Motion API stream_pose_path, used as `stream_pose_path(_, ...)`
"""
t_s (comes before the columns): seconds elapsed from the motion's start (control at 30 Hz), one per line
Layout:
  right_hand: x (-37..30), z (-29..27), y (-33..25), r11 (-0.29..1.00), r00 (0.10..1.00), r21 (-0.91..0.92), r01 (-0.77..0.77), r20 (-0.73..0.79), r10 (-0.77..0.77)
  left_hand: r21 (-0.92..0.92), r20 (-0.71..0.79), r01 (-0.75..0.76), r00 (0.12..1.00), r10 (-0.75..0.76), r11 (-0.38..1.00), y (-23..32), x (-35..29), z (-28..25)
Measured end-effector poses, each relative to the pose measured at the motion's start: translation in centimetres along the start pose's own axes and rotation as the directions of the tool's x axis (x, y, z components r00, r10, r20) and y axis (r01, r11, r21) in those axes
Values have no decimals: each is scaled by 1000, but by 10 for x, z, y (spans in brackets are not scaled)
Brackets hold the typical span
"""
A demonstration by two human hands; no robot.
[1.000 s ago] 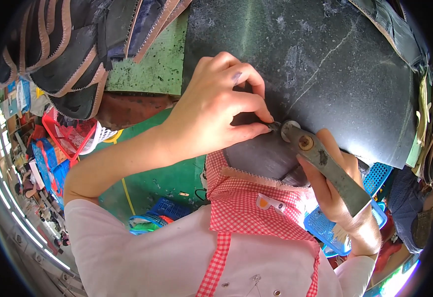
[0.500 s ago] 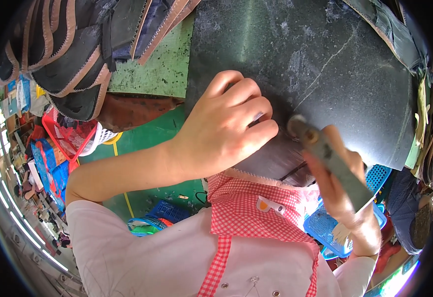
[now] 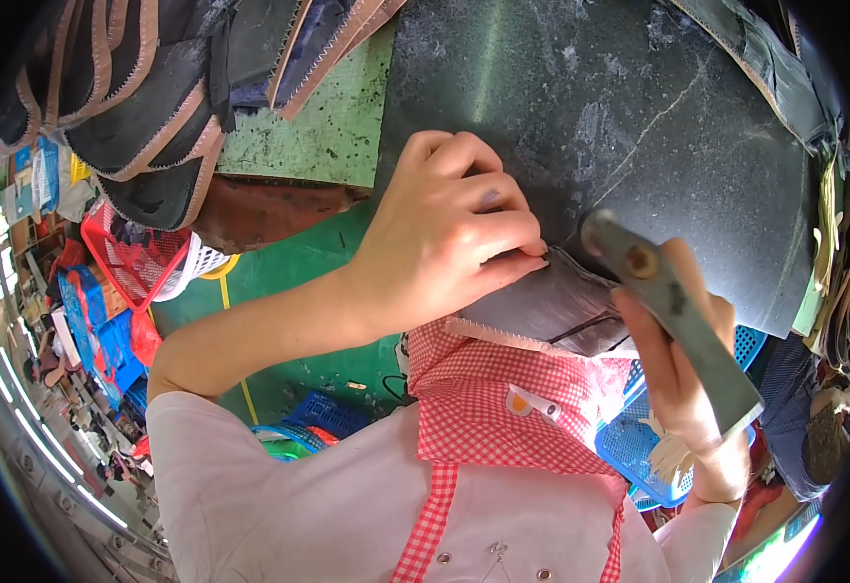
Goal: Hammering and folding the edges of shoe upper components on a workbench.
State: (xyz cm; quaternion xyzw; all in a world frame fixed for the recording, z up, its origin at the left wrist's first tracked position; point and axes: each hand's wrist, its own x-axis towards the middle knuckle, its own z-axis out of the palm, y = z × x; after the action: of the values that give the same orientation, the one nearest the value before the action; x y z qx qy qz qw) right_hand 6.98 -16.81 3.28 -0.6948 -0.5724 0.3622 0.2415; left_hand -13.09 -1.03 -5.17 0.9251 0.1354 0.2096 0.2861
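My left hand [image 3: 454, 228] is closed, its bent fingers pressed on the upper edge of a dark leather piece [image 3: 542, 301]. That piece has a tan zigzag-cut border and lies at the front of a black slab [image 3: 580, 117], hanging over toward me. In my right hand [image 3: 682, 374] is a hammer with a long grey metal head [image 3: 687, 330]. The end of its wooden handle shows in the head; the rest of the handle is hidden below. The hammer's round face is over the slab, just right of my left fingertips.
Several dark leather pieces with tan zigzag edges [image 3: 143, 117] are stacked at the far left on a green board [image 3: 318, 126]. More leather pieces [image 3: 765, 68] lie at the far right. A red basket [image 3: 134, 257] stands at left, a blue basket [image 3: 648, 447] below the slab.
The hammer has shifted slightly right, apart from my left fingers. My left fingers have curled down more onto the leather edge, and more of the leather piece shows.
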Motion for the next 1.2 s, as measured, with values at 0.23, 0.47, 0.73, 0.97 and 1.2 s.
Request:
stream_pose_path(0.23, -2, 10, 0, 999, 996, -25, -24, 84, 26, 89, 47, 42, 998, -46, 995, 4, -4, -6)
stream_pose_path(0.47, -10, 18, 8, 994, 993, 19, -106, 57, 105, -36, -5, 46, 999, -46, 998, 0, -8, -2)
stream_pose_path(0.73, 0, 4, 6, 998, 997, -27, 64, 39, -63, 49, -23, -115, 993, 116, 992, 4, -5, 1)
stream_pose_path(0.97, 13, 8, 2, 987, 988, -133, 93, 139, -74, 105, -19, -176, 984, 179, 979, 7, -2, 2)
stream_pose_path(1.2, 8, 5, 5, 997, 985, 60, -58, 167, 47, 91, 27, -118, 993, 116, 989, 2, -7, -1)
